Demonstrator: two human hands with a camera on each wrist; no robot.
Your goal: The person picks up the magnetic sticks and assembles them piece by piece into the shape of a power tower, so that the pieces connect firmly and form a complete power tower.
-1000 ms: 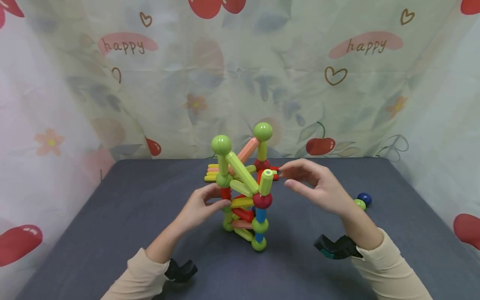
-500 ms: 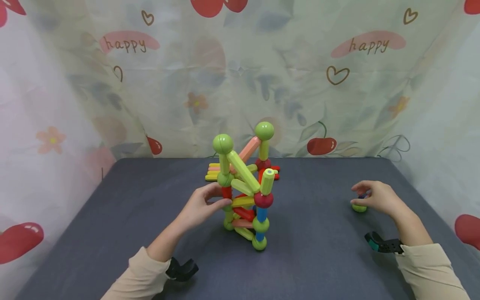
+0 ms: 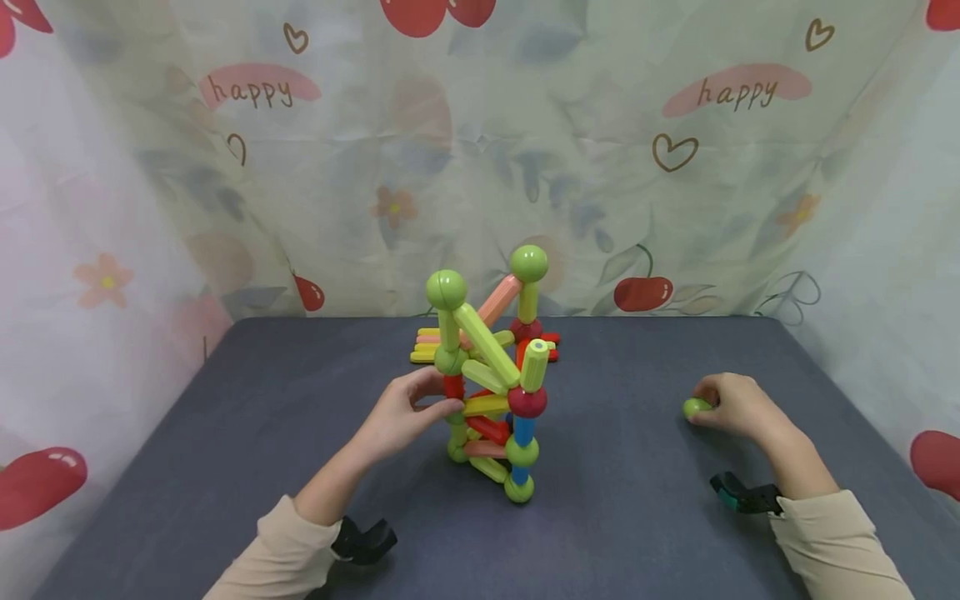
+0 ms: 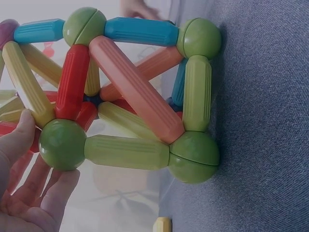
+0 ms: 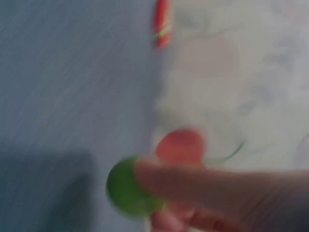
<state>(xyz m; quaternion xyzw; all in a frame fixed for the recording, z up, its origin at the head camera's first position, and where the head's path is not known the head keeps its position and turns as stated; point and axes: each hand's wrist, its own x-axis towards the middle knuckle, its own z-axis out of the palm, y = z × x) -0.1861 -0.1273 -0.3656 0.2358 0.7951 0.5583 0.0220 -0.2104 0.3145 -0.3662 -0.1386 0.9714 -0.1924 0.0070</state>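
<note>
A tall tower of magnetic rods and balls stands upright in the middle of the table. My left hand grips its left side around a red rod and a green ball joint, thumb in front and fingers behind. On top are two green balls, and a yellow-green rod sticks up from a red ball at the near right corner. Far to the right, my right hand pinches a loose green ball between thumb and fingers, low over the table.
Behind the tower, loose yellow and pink rods lie in a row, with red rods to their right. A printed curtain closes off the back and sides of the dark table.
My right hand has moved from beside the tower to the far right and picked up the green ball, shifting it slightly left. The left hand stays on the tower.
</note>
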